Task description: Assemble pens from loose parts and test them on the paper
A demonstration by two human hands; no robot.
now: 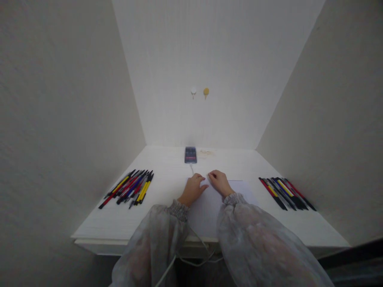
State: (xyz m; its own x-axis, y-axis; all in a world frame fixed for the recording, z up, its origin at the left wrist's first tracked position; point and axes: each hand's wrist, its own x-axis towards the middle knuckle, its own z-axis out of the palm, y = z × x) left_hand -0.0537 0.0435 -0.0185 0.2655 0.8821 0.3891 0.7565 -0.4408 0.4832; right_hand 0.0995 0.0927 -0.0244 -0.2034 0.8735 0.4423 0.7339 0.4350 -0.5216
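Note:
My left hand (193, 188) and my right hand (220, 182) rest side by side, knuckles up, on a white sheet of paper (239, 189) in the middle of the white table (167, 187). Both have their fingers curled loosely down onto the sheet, and I see nothing in them. A pile of several pens (130, 187) in black, red, yellow and blue lies to the left of my left hand. A second row of several pens (284, 192) lies to the right of my right hand.
A small dark phone-like device (190, 155) with a white cable lies behind my hands near the back wall. Two small round hooks (200, 92) are fixed on the back wall. White walls close in the table on three sides.

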